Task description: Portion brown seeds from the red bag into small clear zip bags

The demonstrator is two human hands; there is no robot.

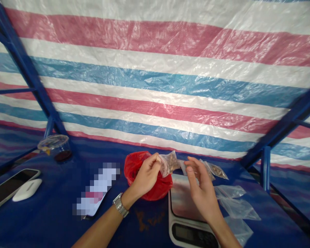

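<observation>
My left hand (146, 175), with a metal-banded watch at the wrist, pinches the edge of a small clear zip bag (173, 161) that has brown bits inside. Below that hand sits an opened red plastic bag (155, 191); its contents are mostly hidden. My right hand (200, 182) is just right of the zip bag, fingers apart, above a digital kitchen scale (182, 203) with a metal plate. Behind the right hand lie more filled zip bags (218, 170), partly covered by it.
Flat clear zip bags (239, 206) lie right of the scale. On the left are a phone (14, 186), a white earbud case (27, 189), a lidded clear tub (55, 148) and a blurred-out item (98, 189). Blue frame bars (265, 168) and a striped tarp (155, 82) enclose the blue table.
</observation>
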